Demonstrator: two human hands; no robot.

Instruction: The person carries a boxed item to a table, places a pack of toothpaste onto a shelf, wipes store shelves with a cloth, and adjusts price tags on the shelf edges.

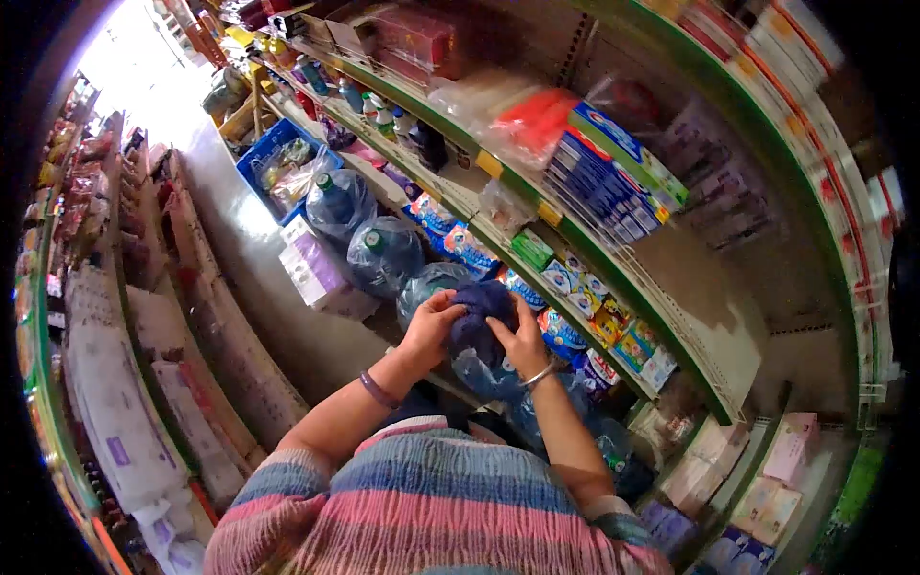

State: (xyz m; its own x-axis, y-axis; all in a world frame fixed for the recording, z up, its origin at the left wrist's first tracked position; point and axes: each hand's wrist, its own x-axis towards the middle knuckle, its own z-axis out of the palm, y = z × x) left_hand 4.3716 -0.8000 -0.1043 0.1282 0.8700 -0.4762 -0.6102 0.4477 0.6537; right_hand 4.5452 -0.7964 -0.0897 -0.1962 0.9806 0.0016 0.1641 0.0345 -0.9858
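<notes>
A dark blue, crumpled cloth (pixel 482 309) is held up in front of my body. My left hand (pixel 433 324) pinches its left side, and a dark bangle circles that wrist. On the other side my right hand (pixel 522 335) grips the cloth with the thumb pressed over it; a silver bracelet is on this wrist. What kind of cloth piece it is, I cannot make out. Just behind and below it stand large blue water bottles (pixel 385 251) wrapped in clear plastic, on the floor along the shelf.
Shelves on the right hold detergent bags (pixel 470 251), boxed goods (pixel 613 172) and small bottles (pixel 383 120). A blue crate (pixel 257 171) and a white-and-purple carton (pixel 316 268) stand on the aisle floor. Another shelf row (pixel 144 335) with packaged goods runs along the left.
</notes>
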